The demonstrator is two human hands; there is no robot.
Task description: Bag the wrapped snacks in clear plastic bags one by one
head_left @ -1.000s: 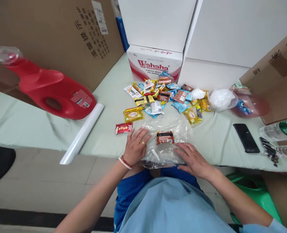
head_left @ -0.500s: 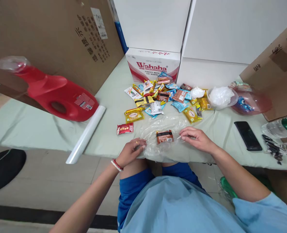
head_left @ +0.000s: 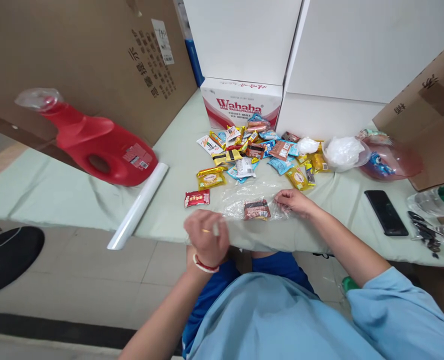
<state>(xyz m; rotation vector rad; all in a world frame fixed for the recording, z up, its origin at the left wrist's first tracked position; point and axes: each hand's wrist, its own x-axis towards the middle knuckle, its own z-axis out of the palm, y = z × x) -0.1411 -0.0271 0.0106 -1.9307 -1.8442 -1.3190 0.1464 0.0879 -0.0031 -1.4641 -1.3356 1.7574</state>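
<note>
A brown snack packet [head_left: 257, 210] lies on the green-covered table under a fold of thin clear plastic film [head_left: 237, 195]. My left hand [head_left: 207, 235], smeared by motion, is raised at the table's front edge with its fingers closed, and the film's near edge runs up to it. To the right, my right hand [head_left: 295, 201] pinches the film's other end between thumb and fingers. A small red packet [head_left: 197, 198] rests beyond my left hand. Farther back is a pile of mixed wrapped snacks [head_left: 244, 150].
A red detergent bottle [head_left: 105, 145] and a white roll [head_left: 137, 207] lie at the left. Behind the pile stands a Wahaha carton [head_left: 242, 105]. At the right are a bowl holding white plastic [head_left: 344, 152], a black phone [head_left: 386, 213] and a clear bottle [head_left: 424, 200].
My left hand has risen and come toward me, its fingers now closed. The film's near part is folded over the brown packet. My right hand has shifted slightly away from me.
</note>
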